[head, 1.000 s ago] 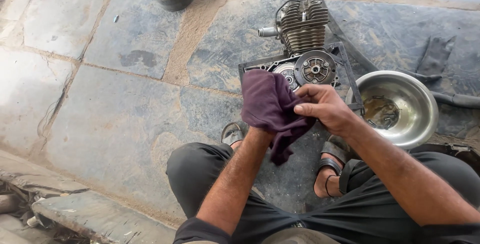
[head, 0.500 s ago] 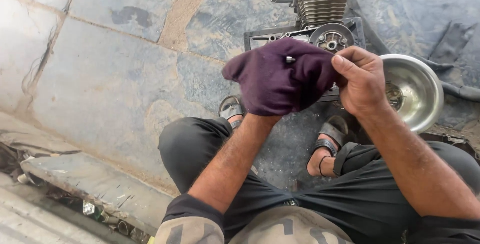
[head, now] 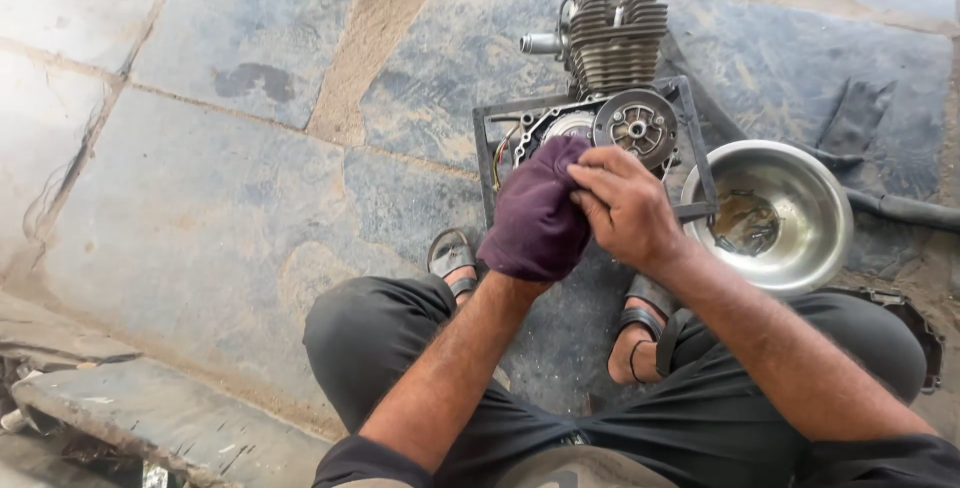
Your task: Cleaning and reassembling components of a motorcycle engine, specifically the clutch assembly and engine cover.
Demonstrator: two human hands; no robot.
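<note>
**Desk:** What is at centre frame?

**Photographer:** A person squatting on a stone-slab floor (head: pixel 230 218), seen from above. The left hand (head: pixel 540 223) is wrapped inside a dark purple cloth (head: pixel 530 238), so its fingers are hidden and I cannot tell how they are set. The right hand (head: pixel 630 210) presses against the cloth from the right, fingers curled and pinching its fabric.

**Desk:** And behind the hands?

**Photographer:** A small air-cooled engine (head: pixel 610 48) stands just above them, upper centre, finned cylinder upright, a round metal disc (head: pixel 636 128) on its open side, the whole sitting in a dark square frame (head: pixel 487 163). The cloth overlaps the engine's lower edge in the picture; whether they touch cannot be told.

**Desk:** To the right?

**Photographer:** A steel bowl (head: pixel 800 193) just beside the frame, with brownish residue and small parts inside. A dark rag (head: pixel 850 118) lies beyond it, upper right.

**Desk:** Foreground?

**Photographer:** Dark trousers, sandalled feet (head: pixel 450 258) below the hands, broken slab edge at lower left.
</note>
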